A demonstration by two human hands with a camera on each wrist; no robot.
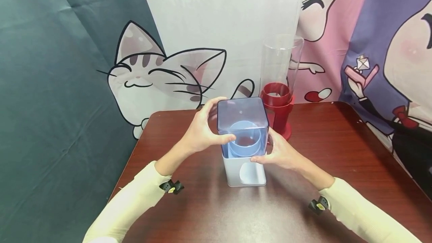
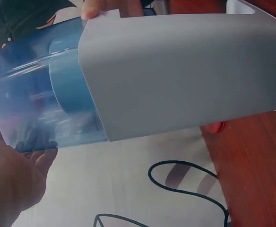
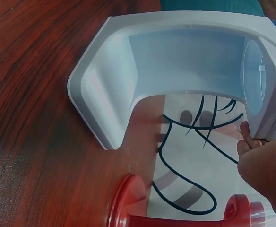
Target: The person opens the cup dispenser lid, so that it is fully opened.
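Note:
A two-part dispenser stands upright in front of me: a see-through blue box on top of a white, open-fronted base. Through the blue wall a pale blue ring shows. My left hand grips the blue box from the left, thumb across its front and fingers behind. On the right, my right hand holds the base's upper rim, its thumb at the front near the seam. In the right wrist view, fingers curl around the base's edge. Whether the base touches the table cannot be told.
Just behind and to the right stands a red dispenser with a tall clear tube. Everything rests on a reddish-brown wooden table. A printed cloth backdrop hangs along the table's far edge.

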